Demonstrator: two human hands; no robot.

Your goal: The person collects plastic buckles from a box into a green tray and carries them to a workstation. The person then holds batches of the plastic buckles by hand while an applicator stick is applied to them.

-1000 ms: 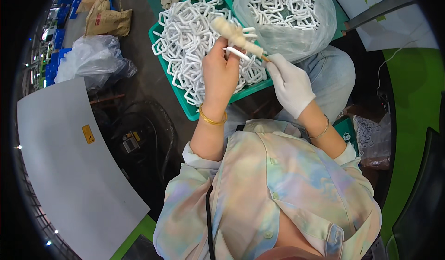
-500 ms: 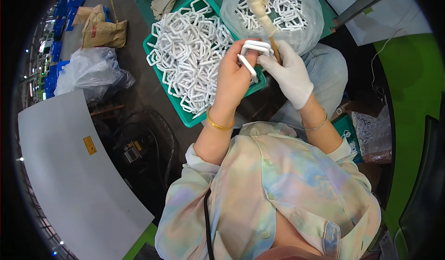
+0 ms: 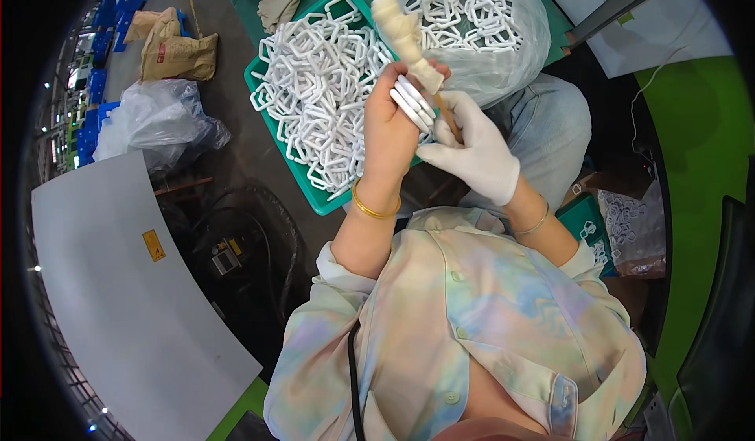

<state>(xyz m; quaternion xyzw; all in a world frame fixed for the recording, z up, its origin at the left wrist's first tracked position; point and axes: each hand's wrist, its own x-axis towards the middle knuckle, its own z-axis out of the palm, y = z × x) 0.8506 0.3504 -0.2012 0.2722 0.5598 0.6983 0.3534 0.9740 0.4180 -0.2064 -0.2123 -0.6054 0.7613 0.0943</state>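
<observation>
My bare left hand (image 3: 385, 130) is closed around several white angular plastic rings (image 3: 412, 104), stacked side by side. My right hand (image 3: 480, 154), in a white glove, grips the thin brown handle of a stick (image 3: 406, 44) whose upper part is thickly wrapped in cream material. The wrapped end points up and to the left, close above the rings. Just left of my hands stands a green crate (image 3: 308, 193) heaped with loose white rings (image 3: 322, 87) of the same kind. Whether the stick touches the held rings I cannot tell.
Beyond my right hand, a clear plastic bag (image 3: 539, 40) holds more white rings. A beige cloth (image 3: 278, 4) lies past the crate. Brown paper sacks (image 3: 179, 54) and crumpled clear plastic (image 3: 161, 126) are at the left. A grey panel (image 3: 118, 284) stands near left.
The rings in my left hand have turned from loosely splayed to a neat stack. The stick's wrapped end has come down and leftward, and my right hand has dropped slightly toward me.
</observation>
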